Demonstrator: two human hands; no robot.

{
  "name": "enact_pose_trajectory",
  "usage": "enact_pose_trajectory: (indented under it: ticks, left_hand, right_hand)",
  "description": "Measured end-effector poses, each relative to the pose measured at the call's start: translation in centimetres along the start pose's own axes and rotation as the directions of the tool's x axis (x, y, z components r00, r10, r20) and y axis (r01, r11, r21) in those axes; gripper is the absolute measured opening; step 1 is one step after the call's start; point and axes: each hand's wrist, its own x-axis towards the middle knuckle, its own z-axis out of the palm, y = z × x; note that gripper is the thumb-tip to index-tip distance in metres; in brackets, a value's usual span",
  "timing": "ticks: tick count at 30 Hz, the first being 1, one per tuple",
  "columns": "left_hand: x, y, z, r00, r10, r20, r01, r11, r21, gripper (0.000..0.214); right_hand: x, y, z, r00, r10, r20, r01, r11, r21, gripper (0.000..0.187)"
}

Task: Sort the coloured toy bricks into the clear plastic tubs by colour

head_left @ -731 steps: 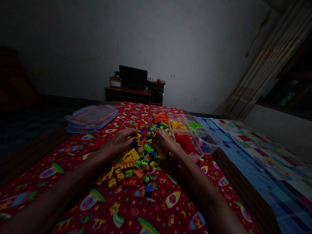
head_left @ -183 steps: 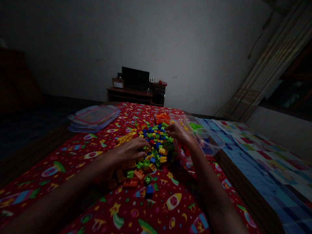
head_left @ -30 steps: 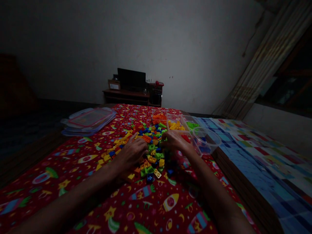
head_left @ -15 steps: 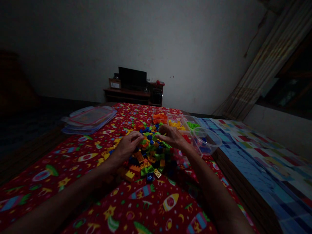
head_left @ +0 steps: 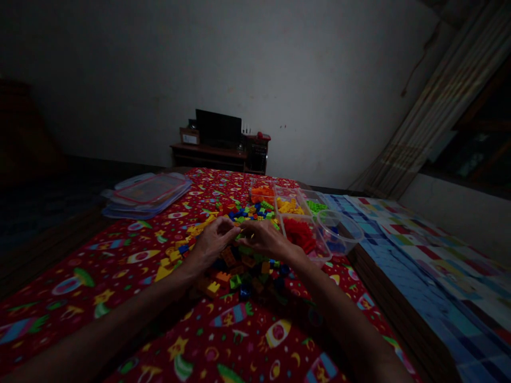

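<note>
Over a mixed pile of toy building bricks (head_left: pixel 247 260), my two hands meet with their fingertips close together. My left hand (head_left: pixel 212 242) is closed, thumb and fingers pinched toward the right. My right hand (head_left: pixel 265 238) reaches in from the other side, its fingers bent and closed at the tips. Whatever lies between the fingertips is hidden and too dark to name. Yellow bricks (head_left: pixel 174 256) spread to the left of the pile, and a blue brick (head_left: pixel 245 291) lies at its near edge.
Right of the pile, clear boxes hold orange bricks (head_left: pixel 262 193), yellow bricks (head_left: pixel 290 206), green bricks (head_left: pixel 316 206) and red bricks (head_left: pixel 298 234). A round clear tub (head_left: pixel 351 230) with blue pieces stands beside them. Stacked plastic lids (head_left: pixel 147 194) lie at left on the red patterned cloth (head_left: pixel 131 287).
My right hand has moved left and nearer to me, to meet my left hand, and its fingers have closed in. The box of red bricks is now uncovered. My left hand has shifted slightly.
</note>
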Motion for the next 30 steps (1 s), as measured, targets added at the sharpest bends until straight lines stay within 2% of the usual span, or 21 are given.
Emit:
enact_pose_trajectory:
  ticks: [3, 6, 9, 14, 18, 21, 26, 30]
  left_hand:
    - [0.1, -0.6, 0.3, 1.0, -0.012, 0.005, 0.012, 0.999, -0.039, 0.04]
    - [0.2, -0.6, 0.2, 0.999, -0.025, 0.039, 0.027, 0.999, -0.034, 0.039]
    - [0.3, -0.1, -0.4, 0.999, 0.029, 0.041, -0.03, 0.999, 0.045, 0.035]
    - [1.1, 1.1, -2.4, 0.997, 0.058, -0.047, -0.052, 0.991, 0.124, 0.031]
    - [1.3, 1.7, -3.3, 0.999, 0.004, -0.05, 0.005, 0.985, 0.172, 0.032]
    - [1.2, 1.8, -3.2, 0.999, 0.005, -0.046, 0.004, 0.981, 0.193, 0.031]
    - [1.3, 1.5, -3.1, 0.999, 0.023, -0.026, -0.017, 0.982, 0.187, 0.03]
    - [1.5, 1.3, -3.2, 0.999, 0.032, -0.031, -0.026, 0.983, 0.181, 0.03]
  right_hand:
    - [-0.1, -0.2, -0.2, 1.0, -0.004, 0.022, 0.004, 1.0, -0.029, 0.006]
    - [-0.2, -0.2, -0.6, 0.996, 0.055, 0.068, -0.052, 0.997, -0.055, 0.009]
    - [-0.3, -0.6, -0.9, 0.987, 0.094, 0.132, -0.071, 0.983, -0.167, 0.015]
    - [-1.4, -2.3, 0.1, 0.969, -0.023, 0.246, 0.108, 0.934, -0.339, 0.023]
    - [-2.6, -3.5, 2.7, 0.974, -0.076, 0.213, 0.173, 0.855, -0.488, 0.028]
    - [-2.9, -3.5, 3.4, 0.977, -0.093, 0.192, 0.18, 0.84, -0.511, 0.03]
    - [-2.6, -2.5, 1.4, 0.983, -0.131, 0.131, 0.177, 0.87, -0.46, 0.036]
    - [-2.3, -2.1, 0.0, 0.992, -0.098, 0.079, 0.123, 0.884, -0.45, 0.036]
